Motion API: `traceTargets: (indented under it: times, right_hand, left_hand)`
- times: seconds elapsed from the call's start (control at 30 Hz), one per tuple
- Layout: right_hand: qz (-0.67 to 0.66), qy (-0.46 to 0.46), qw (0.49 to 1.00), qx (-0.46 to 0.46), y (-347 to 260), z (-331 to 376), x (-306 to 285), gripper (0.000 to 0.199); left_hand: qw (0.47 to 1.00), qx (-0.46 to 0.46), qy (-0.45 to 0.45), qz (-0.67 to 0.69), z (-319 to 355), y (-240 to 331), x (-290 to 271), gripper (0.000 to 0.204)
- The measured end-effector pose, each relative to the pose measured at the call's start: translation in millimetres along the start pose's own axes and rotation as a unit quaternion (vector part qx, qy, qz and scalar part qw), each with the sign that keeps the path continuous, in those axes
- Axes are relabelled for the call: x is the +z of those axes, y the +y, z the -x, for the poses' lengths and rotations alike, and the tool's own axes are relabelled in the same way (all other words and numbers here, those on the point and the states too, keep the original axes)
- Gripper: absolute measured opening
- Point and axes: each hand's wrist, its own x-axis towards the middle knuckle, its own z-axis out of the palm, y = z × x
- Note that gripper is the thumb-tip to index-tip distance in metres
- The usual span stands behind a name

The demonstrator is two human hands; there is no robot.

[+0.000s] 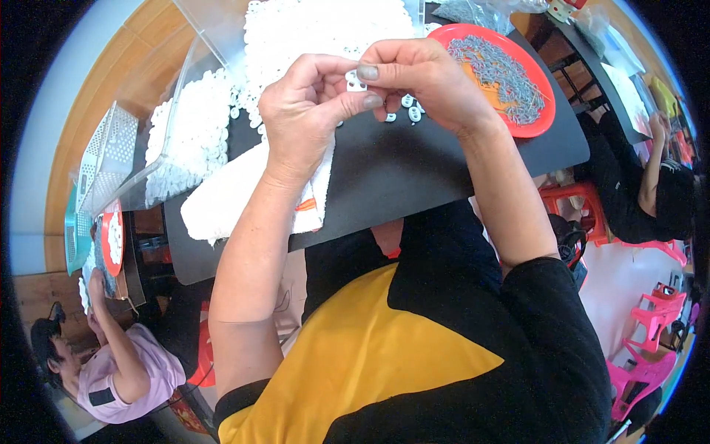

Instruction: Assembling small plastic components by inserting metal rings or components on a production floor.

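Observation:
Over the dark table (399, 166), both my hands meet at a small white plastic piece with dark holes (356, 83). My left hand (302, 111) pinches it between thumb and fingers. My right hand (425, 78) closes on the same piece from the other side, its thumb tip at the piece's upper edge; whether it also holds a small metal part is hidden. Several similar white pieces (414, 114) with dark centres lie just under my right hand. A red plate (546, 111) of small grey metal pieces (510, 78) stands to the right.
A big heap of white pieces (318, 33) lies beyond my hands, with a clear plastic bin (174, 140) on the left. A folded white towel (229, 196) rests near my left forearm. One person (133, 370) works at left, another (651, 177) at right. Pink stools (647, 377) stand at lower right.

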Motion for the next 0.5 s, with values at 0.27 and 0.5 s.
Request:
traceTargets:
  times: [0.27, 0.5]
  right_hand:
    - [-0.081, -0.026, 0.996, 0.009, 3.8, 0.6, 1.6, 0.021]
    - [-0.103, -0.029, 0.994, 0.023, 4.7, -1.0, 2.6, 0.019]
  left_hand:
    - [1.0, 0.021, 0.009, -0.009, 2.8, -1.3, 0.6, 0.02]
    - [0.999, 0.025, 0.012, 0.021, 3.6, -8.6, -1.2, 0.019]
